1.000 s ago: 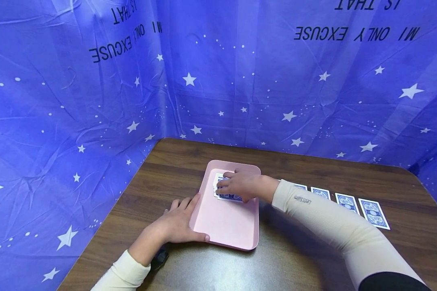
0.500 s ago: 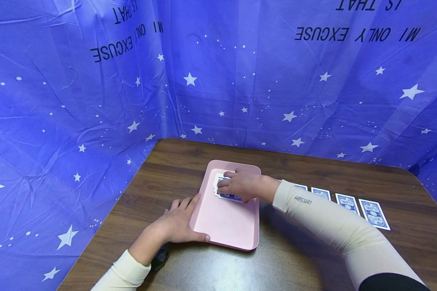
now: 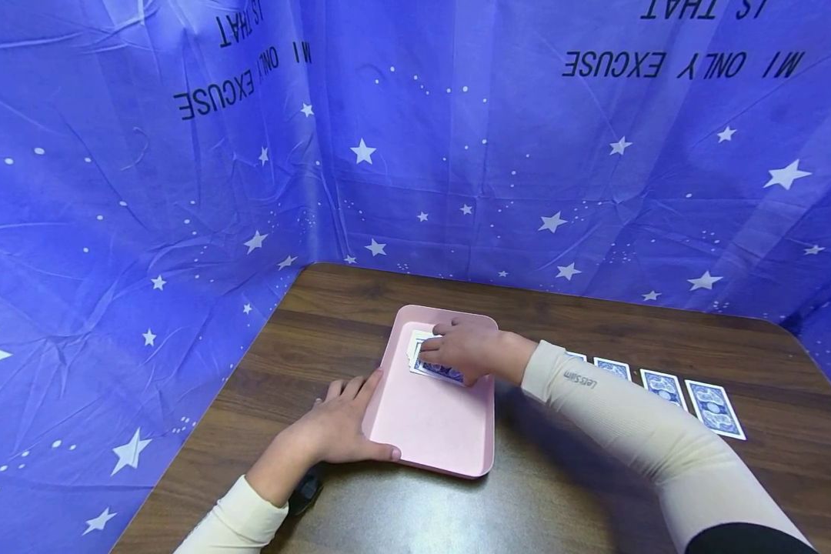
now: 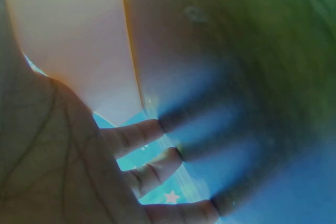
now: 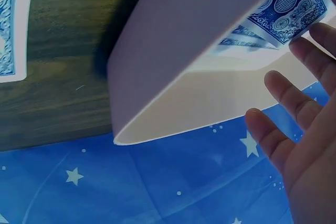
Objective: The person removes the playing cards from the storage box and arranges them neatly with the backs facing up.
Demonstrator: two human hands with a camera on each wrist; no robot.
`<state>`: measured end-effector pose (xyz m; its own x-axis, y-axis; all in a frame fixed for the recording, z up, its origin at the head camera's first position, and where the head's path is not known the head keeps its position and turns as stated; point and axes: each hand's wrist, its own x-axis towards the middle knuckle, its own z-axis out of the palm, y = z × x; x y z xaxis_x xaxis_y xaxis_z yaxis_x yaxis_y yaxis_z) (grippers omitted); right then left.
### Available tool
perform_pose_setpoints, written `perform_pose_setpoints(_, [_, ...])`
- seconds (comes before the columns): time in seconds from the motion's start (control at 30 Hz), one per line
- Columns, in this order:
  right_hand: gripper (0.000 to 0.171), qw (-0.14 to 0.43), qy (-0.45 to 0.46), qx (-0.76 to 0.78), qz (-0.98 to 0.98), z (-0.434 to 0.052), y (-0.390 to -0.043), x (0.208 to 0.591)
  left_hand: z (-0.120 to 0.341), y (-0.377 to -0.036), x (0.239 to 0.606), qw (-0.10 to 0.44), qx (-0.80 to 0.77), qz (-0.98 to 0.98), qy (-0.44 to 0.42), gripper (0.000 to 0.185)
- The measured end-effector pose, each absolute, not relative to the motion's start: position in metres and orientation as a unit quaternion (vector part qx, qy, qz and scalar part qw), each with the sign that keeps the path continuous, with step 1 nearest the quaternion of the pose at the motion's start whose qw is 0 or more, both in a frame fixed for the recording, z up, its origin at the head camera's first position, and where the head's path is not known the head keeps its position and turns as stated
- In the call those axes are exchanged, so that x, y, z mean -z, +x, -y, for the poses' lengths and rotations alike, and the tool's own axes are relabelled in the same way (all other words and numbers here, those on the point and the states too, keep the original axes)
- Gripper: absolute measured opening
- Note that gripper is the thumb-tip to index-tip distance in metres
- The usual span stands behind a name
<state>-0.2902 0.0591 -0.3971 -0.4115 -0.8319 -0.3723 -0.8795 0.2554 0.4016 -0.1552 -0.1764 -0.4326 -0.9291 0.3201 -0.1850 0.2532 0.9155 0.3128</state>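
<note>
The right hand lay over the cards in the upper part of the pink tray, at the centre of the head view. Its fingers covered the top of the pile; whether they pinched a card or only rested on it could not be told. In the right wrist view the fingers were nearly straight and slightly spread, reaching toward the blue-backed cards inside the tray.

The left hand held the tray's lower left corner, thumb along the near rim and fingers flat against the left side. The left wrist view showed its palm and straight fingers against the tray wall.

The tray sat on the brown wooden worktop. To the right of the frame, beyond the right sleeve, a row of face-down cards lay on the worktop, well apart from the tray. A blue cloth with white stars filled the upper frame.
</note>
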Motion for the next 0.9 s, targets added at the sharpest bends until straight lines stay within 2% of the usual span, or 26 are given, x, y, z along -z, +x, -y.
perform_pose_setpoints(0.4, [0.087,0.007,-0.552,-0.246,-0.797,-0.073,-0.290,0.395,0.175,-0.153,0.430,0.118,-0.142,-0.971,0.149,0.130])
perform_pose_setpoints(0.9, [0.088,-0.007,-0.556,-0.193,-0.808,-0.083,-0.284,0.384,0.175,-0.153,0.430,0.120,-0.140,-0.972,0.146,0.131])
